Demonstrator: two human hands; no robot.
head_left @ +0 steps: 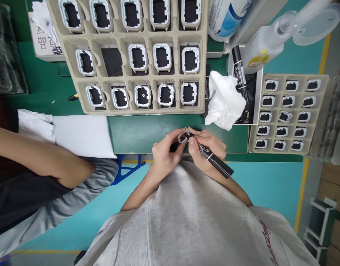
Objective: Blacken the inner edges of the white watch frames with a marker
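Observation:
My left hand [167, 150] pinches a small white frame [182, 138], rounded like a watch case, near the table's front edge. Gripped in my right hand [207, 147] is a black marker pen [216, 161]; its tip end meets the frame, and its back end points down to the right. Fingers hide part of the frame. Just beyond my hands lies a beige moulded tray [143, 112] with similar white frames in its pockets. One pocket in its middle row shows only a dark pad [112, 62].
Crumpled white tissue [225, 98] lies right of the tray, by another marker [239, 68] on a white box. A pump bottle [265, 46] stands behind. A second tray [286, 150] of frames sits at the right. A person's arm [44, 155] rests at the left, near white paper [82, 135].

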